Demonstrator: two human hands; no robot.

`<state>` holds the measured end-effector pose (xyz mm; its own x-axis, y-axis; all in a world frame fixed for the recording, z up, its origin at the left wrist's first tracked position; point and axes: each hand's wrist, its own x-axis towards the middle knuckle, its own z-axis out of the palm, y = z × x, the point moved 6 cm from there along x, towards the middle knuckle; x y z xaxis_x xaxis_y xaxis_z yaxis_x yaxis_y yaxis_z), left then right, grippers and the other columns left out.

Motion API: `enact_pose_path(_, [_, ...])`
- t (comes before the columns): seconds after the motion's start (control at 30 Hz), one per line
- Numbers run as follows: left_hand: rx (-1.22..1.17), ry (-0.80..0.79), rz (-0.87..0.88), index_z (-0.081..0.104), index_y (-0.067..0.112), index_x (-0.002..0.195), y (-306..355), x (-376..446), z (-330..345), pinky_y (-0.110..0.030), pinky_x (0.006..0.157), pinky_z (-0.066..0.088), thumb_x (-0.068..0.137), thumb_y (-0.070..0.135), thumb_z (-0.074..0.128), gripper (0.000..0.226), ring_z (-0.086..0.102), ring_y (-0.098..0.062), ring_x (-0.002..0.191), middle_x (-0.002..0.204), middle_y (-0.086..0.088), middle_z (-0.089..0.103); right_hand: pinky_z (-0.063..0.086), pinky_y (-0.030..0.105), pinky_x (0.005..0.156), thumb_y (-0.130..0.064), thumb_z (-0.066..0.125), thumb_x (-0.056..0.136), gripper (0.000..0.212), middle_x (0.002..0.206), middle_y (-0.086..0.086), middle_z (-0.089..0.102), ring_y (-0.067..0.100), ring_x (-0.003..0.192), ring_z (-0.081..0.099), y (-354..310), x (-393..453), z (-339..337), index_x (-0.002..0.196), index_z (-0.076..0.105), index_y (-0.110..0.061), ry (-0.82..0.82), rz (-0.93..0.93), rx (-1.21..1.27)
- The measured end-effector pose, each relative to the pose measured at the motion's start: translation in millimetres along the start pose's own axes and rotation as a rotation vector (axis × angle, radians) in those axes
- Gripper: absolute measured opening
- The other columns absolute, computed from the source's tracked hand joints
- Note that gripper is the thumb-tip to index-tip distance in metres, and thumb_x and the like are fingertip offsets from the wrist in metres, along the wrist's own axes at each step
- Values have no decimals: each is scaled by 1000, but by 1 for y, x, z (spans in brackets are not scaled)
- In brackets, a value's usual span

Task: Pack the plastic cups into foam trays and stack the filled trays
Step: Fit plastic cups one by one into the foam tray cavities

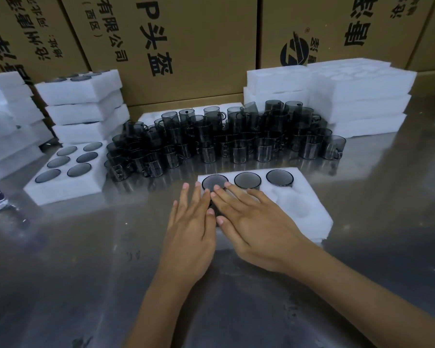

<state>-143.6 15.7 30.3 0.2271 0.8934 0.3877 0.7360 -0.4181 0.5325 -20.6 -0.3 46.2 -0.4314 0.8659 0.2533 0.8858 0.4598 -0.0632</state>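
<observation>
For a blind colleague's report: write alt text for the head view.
Two flat hands, left and right, press on a foam tray whose far row holds three dark cups. Behind it sits a crowd of loose cups, flanked by a full tray and tray stacks.

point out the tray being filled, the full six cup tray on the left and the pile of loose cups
tray being filled (309, 212), head view, on bare foam by its empty right pockets
full tray (60, 190), head view, on its near foam edge
pile of loose cups (224, 136), head view, on a cup in the pile's middle
</observation>
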Motion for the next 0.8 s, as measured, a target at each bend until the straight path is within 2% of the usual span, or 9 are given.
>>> enact_pose_path(0.1, [-54,-18,-33,26,31,155,-3,1,3,-22,119,-5,106,25,27,50,-20,11,144,157,26,-2,9,39,124,-40,15,106,58,167,-5,8,9,154,-3,1,2,1,160,17,-18,-18,1,7])
enact_pose_path(0.3, [-96,-26,-46,26,33,154,-6,3,6,-24,121,0,105,23,28,50,-15,11,145,155,29,0,7,39,124,-40,15,107,57,167,-7,6,8,154,-4,1,2,1,160,15,-20,-20,6,22])
enact_pose_path(0.37, [-109,-16,-37,27,33,154,-6,3,6,-17,118,0,106,21,30,50,-12,12,145,155,28,3,6,39,124,-41,15,107,57,167,-7,5,8,154,-2,1,2,2,160,14,-21,-25,4,30])
enact_pose_path(0.43, [-157,3,-37,31,32,152,-8,5,6,-5,110,-1,106,16,33,49,-9,12,145,154,28,8,5,39,124,-42,16,106,57,167,-8,6,8,154,0,3,3,3,160,14,-22,-37,6,54])
enact_pose_path(0.53, [-286,40,-89,46,29,145,-10,10,5,5,103,5,102,6,38,49,1,6,148,153,22,23,10,39,123,-43,17,106,57,166,-7,15,8,153,10,4,5,3,159,21,-22,8,-7,48])
enact_pose_path(0.57, [-323,59,-112,52,27,141,-11,14,3,2,105,9,101,3,39,48,5,4,149,153,19,30,14,39,121,-43,18,105,58,165,-6,19,10,152,15,5,6,2,158,24,-21,34,-14,18])
enact_pose_path(0.67, [-322,138,-158,64,21,131,-13,34,-7,-21,117,19,99,4,45,40,19,-5,150,153,8,42,23,39,117,-42,18,105,57,163,-4,28,13,150,26,9,18,0,156,32,-21,91,-19,-61])
enact_pose_path(0.73, [-290,174,-186,63,21,131,-16,60,-19,-26,112,30,99,9,48,38,38,-11,142,147,2,52,25,38,115,-42,21,105,54,162,-5,31,14,148,29,11,29,0,153,37,-22,102,-6,-71])
enact_pose_path(0.8, [-271,168,-244,58,26,136,-21,92,-28,-18,90,41,99,15,47,40,61,-2,107,118,5,66,29,39,110,-41,28,104,50,156,-3,42,16,143,37,12,38,1,145,48,-22,133,15,-38])
